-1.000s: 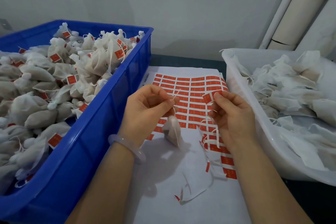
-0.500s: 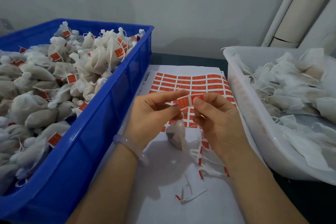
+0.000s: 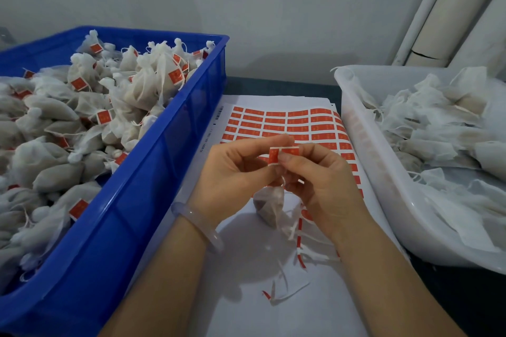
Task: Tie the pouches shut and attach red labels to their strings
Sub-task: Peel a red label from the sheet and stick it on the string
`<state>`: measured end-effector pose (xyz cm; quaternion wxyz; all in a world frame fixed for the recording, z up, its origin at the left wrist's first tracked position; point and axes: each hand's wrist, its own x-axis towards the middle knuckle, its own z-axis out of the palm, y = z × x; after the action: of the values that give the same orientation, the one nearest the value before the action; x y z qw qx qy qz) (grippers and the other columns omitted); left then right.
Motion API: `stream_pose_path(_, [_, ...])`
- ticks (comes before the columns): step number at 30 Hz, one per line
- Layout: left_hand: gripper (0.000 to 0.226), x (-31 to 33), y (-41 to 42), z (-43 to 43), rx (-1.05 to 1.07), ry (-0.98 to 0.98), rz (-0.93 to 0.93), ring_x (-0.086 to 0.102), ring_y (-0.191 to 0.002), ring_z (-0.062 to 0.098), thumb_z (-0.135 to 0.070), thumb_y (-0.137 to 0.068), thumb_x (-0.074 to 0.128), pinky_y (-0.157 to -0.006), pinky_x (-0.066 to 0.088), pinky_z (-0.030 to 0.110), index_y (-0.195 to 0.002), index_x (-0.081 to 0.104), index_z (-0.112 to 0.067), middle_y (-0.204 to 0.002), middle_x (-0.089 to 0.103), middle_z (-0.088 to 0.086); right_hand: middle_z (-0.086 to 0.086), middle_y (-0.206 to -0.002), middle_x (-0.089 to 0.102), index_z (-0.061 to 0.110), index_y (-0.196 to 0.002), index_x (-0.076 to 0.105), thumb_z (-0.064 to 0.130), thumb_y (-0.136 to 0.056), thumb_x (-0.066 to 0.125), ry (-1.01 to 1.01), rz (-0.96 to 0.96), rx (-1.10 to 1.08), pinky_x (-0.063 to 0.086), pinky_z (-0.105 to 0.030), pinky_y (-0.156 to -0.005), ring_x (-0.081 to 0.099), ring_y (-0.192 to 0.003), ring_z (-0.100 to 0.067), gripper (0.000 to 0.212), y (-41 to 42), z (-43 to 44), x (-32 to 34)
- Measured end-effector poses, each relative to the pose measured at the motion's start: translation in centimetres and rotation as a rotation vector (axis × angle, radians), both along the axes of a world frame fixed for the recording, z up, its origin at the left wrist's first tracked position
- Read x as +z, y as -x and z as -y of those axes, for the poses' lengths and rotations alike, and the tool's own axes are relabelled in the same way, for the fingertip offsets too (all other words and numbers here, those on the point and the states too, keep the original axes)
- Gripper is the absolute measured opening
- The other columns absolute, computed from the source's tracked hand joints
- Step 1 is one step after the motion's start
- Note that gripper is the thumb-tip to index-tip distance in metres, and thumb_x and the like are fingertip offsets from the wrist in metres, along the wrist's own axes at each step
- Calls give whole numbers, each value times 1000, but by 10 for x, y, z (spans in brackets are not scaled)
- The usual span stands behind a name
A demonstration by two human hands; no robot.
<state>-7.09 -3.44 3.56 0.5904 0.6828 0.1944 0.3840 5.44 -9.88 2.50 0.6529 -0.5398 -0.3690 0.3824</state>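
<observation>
Both hands meet over the label sheet (image 3: 284,117). My left hand (image 3: 235,172) and my right hand (image 3: 320,180) pinch a red label (image 3: 276,156) between their fingertips, bent at its middle. A small white pouch (image 3: 269,205) with dark filling hangs just below the fingers on its string. The string itself is mostly hidden between the fingers. Peeled backing strips (image 3: 301,243) lie on the sheet under my right hand.
A blue crate (image 3: 142,200) on the left holds several tied pouches with red labels. A white tub (image 3: 383,172) on the right holds several unlabelled pouches. More backing scraps (image 3: 279,293) lie on the paper near me. A pipe runs up the wall behind the tub.
My right hand brought the red label from the right to my left hand. Both hands now pinch it together and it has begun to bend. The pouch still hangs below.
</observation>
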Motion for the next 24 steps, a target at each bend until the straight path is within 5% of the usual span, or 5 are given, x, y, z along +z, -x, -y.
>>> stream_pose_path(8, [35,0,1,-1,-35,-7,3,68,-94,12,-2,-77,64,-70,53,16,-104,66,-22,-103,71,-5,1,-73,70,24,-67,71,24,-68,72,1,-12,5,59,-33,-71,66,-70,-16,2,-2,0,0])
stream_pose_path(12, [38,0,1,-1,-53,-15,-15,70,-88,14,3,-78,63,-68,53,17,-105,65,-24,-101,71,-6,3,-71,70,24,-66,71,15,-79,68,4,-4,-8,55,-25,-63,68,-69,-14,16,-2,-1,0])
stream_pose_path(24, [40,1,1,0,-57,-41,-4,68,-92,9,-6,-79,65,-68,52,14,-113,61,-26,-107,68,-15,6,-72,70,22,-71,65,14,-79,70,-45,60,-116,55,-22,-62,69,-73,-15,12,1,0,-1])
